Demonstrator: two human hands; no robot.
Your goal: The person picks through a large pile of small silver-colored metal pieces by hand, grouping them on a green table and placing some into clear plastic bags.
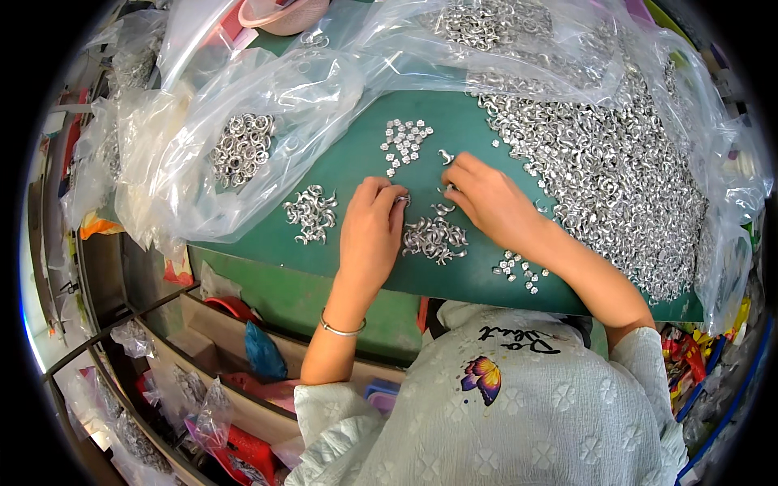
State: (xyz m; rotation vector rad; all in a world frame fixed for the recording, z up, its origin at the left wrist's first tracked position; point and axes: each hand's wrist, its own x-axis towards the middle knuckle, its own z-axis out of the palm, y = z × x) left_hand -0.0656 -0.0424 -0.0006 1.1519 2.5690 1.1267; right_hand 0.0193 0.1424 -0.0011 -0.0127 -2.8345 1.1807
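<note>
My left hand (373, 223) is closed in a pinch, with a small silver metal piece (403, 198) at the fingertips. Across from it, my right hand (490, 198) has its fingers bent together; a glint of metal shows by the thumb tip, but its shape is unclear. One curved silver piece (446, 156) lies beside the right fingertips. Between my wrists is a small heap of curved silver pieces (435, 240), and a similar heap (310, 214) sits left of my left hand. Beyond my hands lies a loose group of small flower-shaped metal pieces (405, 139).
A large mound of silver pieces (624, 178) covers the right of the green tabletop (348, 146), partly under clear plastic. More flower-shaped pieces (519, 270) lie near my right forearm. A clear bag (292, 105) with silver rings (243, 148) is at left. Below stands an open drawer (203, 332).
</note>
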